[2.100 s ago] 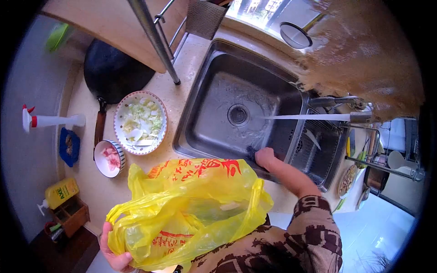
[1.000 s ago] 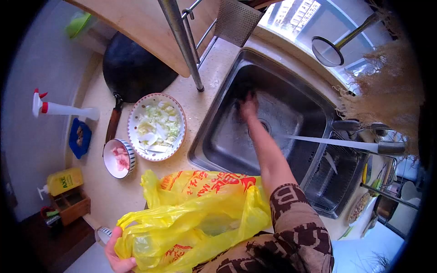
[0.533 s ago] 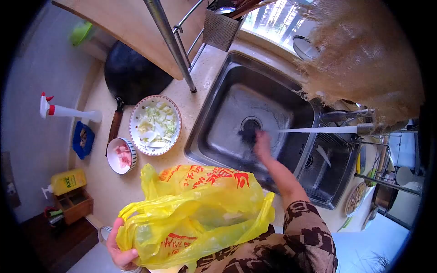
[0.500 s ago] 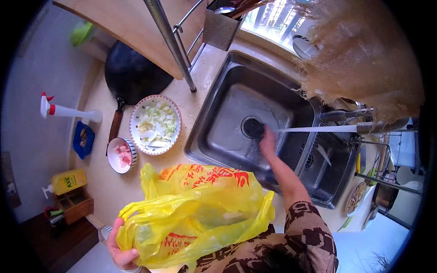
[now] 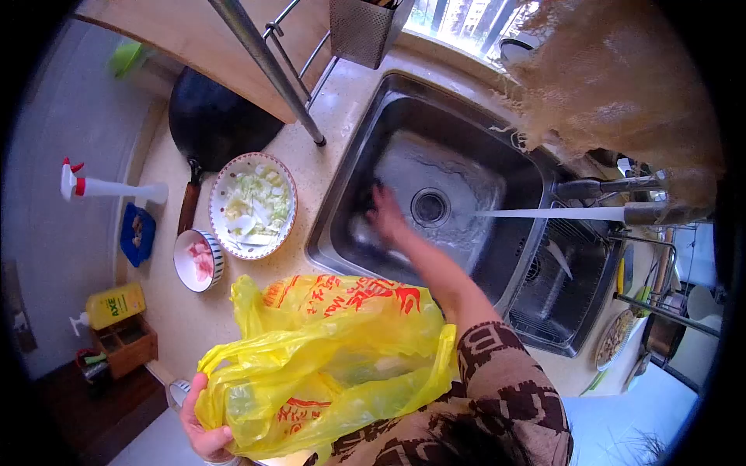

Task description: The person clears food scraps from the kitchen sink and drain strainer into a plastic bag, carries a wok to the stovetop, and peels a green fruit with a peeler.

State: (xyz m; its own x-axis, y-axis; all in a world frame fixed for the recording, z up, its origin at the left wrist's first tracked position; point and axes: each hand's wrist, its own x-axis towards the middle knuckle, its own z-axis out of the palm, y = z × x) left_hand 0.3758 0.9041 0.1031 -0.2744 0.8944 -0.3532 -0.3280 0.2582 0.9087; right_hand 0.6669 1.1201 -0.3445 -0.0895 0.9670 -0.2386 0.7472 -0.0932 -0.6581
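A yellow plastic bag (image 5: pixel 334 365) with red printing is gripped at its edge by my left hand (image 5: pixel 203 429), whose thumb and fingers close round the film. The bag bulges over the counter's front, and what lies inside is hard to make out. Inside the large steel sink basin (image 5: pixel 342 225), my right hand (image 5: pixel 387 217) is low on the left side with fingers stretched out and nothing in them. Water (image 5: pixel 556 213) streams from the faucet (image 5: pixel 649 213) toward the drain (image 5: pixel 430 207), which lies to the right of that hand.
Left of the sink are a plate of chopped cabbage (image 5: pixel 252 206), a bowl of pink meat (image 5: pixel 198 262) and a black wok (image 5: pixel 214 116). A metal rack leg (image 5: pixel 268 70) stands behind them. A spray bottle (image 5: pixel 116 189) and a yellow soap bottle (image 5: pixel 116 305) are farther left.
My right hand has moved left across the basin, away from the drain and the water stream. My left hand keeps hold of the bag. The view has shifted slightly.
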